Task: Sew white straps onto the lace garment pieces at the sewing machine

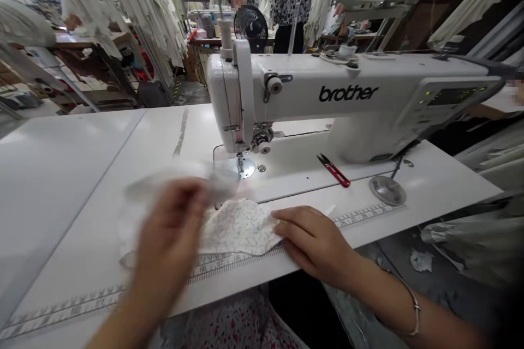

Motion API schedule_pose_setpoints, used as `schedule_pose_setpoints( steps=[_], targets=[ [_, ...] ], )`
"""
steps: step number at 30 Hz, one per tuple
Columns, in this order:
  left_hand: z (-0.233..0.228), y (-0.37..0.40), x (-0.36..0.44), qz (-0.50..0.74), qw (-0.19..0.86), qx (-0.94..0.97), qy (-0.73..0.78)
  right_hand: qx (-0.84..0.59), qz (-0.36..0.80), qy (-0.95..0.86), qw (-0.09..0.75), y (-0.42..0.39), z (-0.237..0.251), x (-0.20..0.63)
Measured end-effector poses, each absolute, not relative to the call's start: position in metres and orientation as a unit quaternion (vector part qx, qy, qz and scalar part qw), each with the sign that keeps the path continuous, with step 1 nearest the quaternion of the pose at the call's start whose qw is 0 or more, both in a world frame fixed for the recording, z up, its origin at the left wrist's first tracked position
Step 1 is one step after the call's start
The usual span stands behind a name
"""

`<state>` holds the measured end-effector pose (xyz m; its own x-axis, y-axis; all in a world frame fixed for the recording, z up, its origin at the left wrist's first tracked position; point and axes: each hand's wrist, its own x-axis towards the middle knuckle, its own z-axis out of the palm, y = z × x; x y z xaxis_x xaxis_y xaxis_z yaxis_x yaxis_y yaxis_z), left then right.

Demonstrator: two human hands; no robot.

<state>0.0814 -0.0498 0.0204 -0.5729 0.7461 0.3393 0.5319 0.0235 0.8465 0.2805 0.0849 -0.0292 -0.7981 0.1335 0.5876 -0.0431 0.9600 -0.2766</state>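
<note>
There were 2 bare hands, left (170,229) and right (313,240), 1 small printed white fabric piece (237,227), 1 white Brother sewing machine (347,98), 1 red-handled thread snips (333,170) and 1 black fan (250,26).

White Brother sewing machine (347,98) on white table (73,174); printed fabric piece (237,226) under right hand (315,240), blurred left hand (172,234) at its other edge; red thread snips (334,170) nearby.

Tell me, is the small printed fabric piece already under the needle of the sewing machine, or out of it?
Out. The printed fabric piece lies on the table before the needle, the right hand on its edge.
</note>
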Motion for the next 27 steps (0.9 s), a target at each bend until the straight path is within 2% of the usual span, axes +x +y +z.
schedule_pose_setpoints(
  steps=[4,6,12,17,20,23,25,27],
  targets=[
    [-0.008,-0.02,0.116,0.428,0.217,0.589,0.65,-0.035,0.142,-0.945,0.291,0.088,-0.027,0.288],
    [-0.017,-0.022,0.108,0.398,0.222,0.617,0.641,-0.045,0.139,-0.951,0.273,0.088,-0.026,0.286],
    [-0.031,-0.051,0.022,0.274,0.086,0.651,0.703,0.007,0.024,-0.987,0.158,0.093,-0.013,0.219],
    [-0.032,-0.114,-0.006,0.129,0.011,0.566,0.814,0.079,0.008,-0.983,0.166,0.106,-0.019,0.182],
    [-0.019,-0.128,-0.01,0.187,0.025,0.51,0.839,0.047,0.077,-0.966,0.244,0.114,-0.032,0.186],
    [-0.002,-0.103,-0.016,0.248,0.02,0.543,0.802,0.047,0.163,-0.941,0.291,0.115,-0.033,0.192],
    [0.005,-0.073,-0.021,0.232,0.073,0.575,0.781,0.101,0.19,-0.943,0.254,0.113,-0.026,0.193],
    [0.006,-0.047,-0.026,0.203,0.141,0.581,0.775,0.135,0.185,-0.956,0.181,0.108,-0.017,0.195]
  ],
)
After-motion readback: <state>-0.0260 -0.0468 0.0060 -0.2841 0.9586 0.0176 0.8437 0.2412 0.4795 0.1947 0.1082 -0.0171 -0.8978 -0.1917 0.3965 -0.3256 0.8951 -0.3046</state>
